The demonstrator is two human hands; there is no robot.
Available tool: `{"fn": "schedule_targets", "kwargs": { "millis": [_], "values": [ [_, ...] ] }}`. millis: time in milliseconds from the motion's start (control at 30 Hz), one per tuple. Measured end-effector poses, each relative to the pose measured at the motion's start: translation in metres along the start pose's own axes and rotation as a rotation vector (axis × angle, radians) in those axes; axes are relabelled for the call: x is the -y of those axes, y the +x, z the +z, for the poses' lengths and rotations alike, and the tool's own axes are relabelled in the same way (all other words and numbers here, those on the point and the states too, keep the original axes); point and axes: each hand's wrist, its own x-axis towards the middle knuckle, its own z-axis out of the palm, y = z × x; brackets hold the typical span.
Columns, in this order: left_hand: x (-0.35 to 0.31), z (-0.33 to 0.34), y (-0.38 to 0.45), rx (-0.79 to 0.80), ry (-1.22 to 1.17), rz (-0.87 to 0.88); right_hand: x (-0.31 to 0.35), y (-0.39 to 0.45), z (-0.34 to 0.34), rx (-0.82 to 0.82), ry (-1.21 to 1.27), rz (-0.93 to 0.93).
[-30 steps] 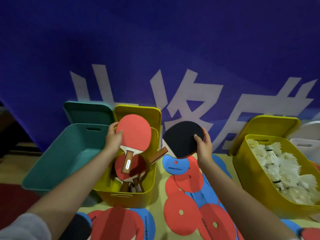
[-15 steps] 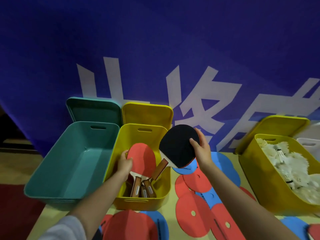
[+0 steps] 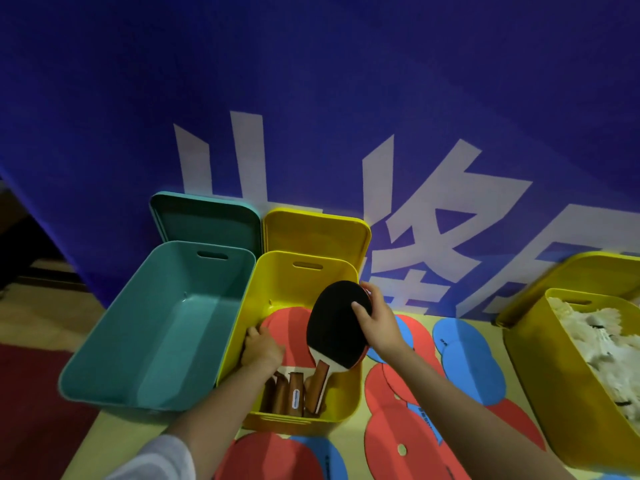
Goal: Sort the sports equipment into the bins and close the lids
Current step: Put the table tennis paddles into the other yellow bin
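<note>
Here, right hand (image 3: 379,329) gripping black paddle (image 3: 337,323) by the blade edge, thumb across the black face, fingers curled behind the rim; blade tilted above the yellow bin (image 3: 308,271), handle pointing down toward 6 o'clock into the bin. Left hand (image 3: 261,348) down inside the same bin at 9 o'clock from the black blade, fingers curled on the edge of a red paddle (image 3: 287,327) lying on the stack. Several wooden handles (image 3: 294,393) bunched at the near wall of the bin. Teal bin (image 3: 162,327) at 9 o'clock from the yellow one, touching it side by side, lid (image 3: 204,218) propped upright behind at 12 o'clock. Yellow lid (image 3: 315,233) likewise standing behind its bin. At 3 o'clock, well apart, second yellow bin (image 3: 540,372) with white shuttlecocks (image 3: 595,337), blurred. Red and blue mat shapes (image 3: 460,355) on the floor between the bins. Blue banner (image 3: 311,98) with white characters behind everything.
</note>
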Motion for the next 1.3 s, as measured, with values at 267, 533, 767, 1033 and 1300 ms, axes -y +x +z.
{"fn": "schedule_targets", "kwargs": {
  "millis": [267,533,767,1033,1300],
  "values": [
    [-0.006,-0.063,-0.020,-0.176,0.101,0.514,0.017,0.008,0.006,0.142,-0.028,-0.102],
    [0.021,-0.103,-0.020,-0.333,-0.069,0.475,0.036,0.037,0.064,0.195,0.348,0.197],
    [0.031,-0.085,-0.013,-0.248,-0.166,0.435,-0.015,0.056,0.111,0.218,-0.111,0.191],
    [0.035,-0.082,-0.011,-0.257,-0.271,0.444,-0.055,0.055,0.135,0.171,-0.582,0.100],
    [0.033,-0.087,-0.017,-0.278,-0.208,0.429,-0.035,0.051,0.126,0.314,-0.682,0.118]
  ]
}}
